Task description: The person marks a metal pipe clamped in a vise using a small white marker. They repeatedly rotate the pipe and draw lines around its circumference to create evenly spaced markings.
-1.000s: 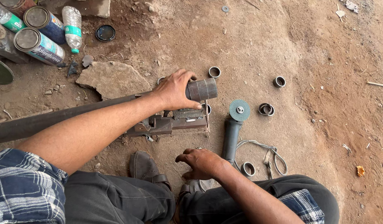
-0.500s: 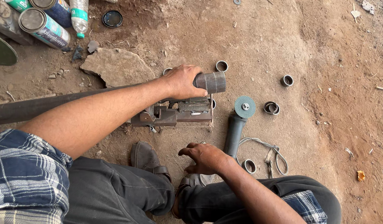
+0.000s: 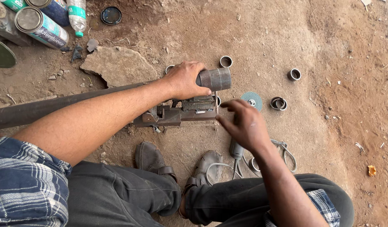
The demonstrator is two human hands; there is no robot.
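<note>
While the person is crouching on the dirt floor, these lines are telling how the hands are lying.

Left hand: the left hand (image 3: 183, 80) is reaching across from the left with the forearm stretched out nearly straight, its grip wrapping tightly around the dark metal pipe (image 3: 215, 78) close to the cut end, knuckles turned up.

Metal pipe: it is lying level across the floor from the left edge toward the middle, its short free end sticking out past the fingers and sitting over the clamp jig (image 3: 177, 114).

Right hand: the right hand (image 3: 243, 124) is hovering palm down just right of the jig, wrist bent, fingers loosely spread and slightly curled, pinching nothing; it is covering part of the angle grinder (image 3: 249, 103).

Angle grinder: its teal disc is showing beyond the fingertips, its body running back toward the knees, its cable (image 3: 282, 147) looping beside the right leg.

Cut rings: short pipe rings are lying scattered on the floor, one (image 3: 226, 61) just beyond the pipe end, one (image 3: 294, 74) farther right, one (image 3: 279, 103) near the disc.

Far left corner: paint tins (image 3: 36, 25) and a plastic bottle (image 3: 77, 14) are lying together, with a flat stone (image 3: 116, 66) nearer the pipe.

Feet: two sandalled feet (image 3: 152, 159) are resting below the jig.
</note>
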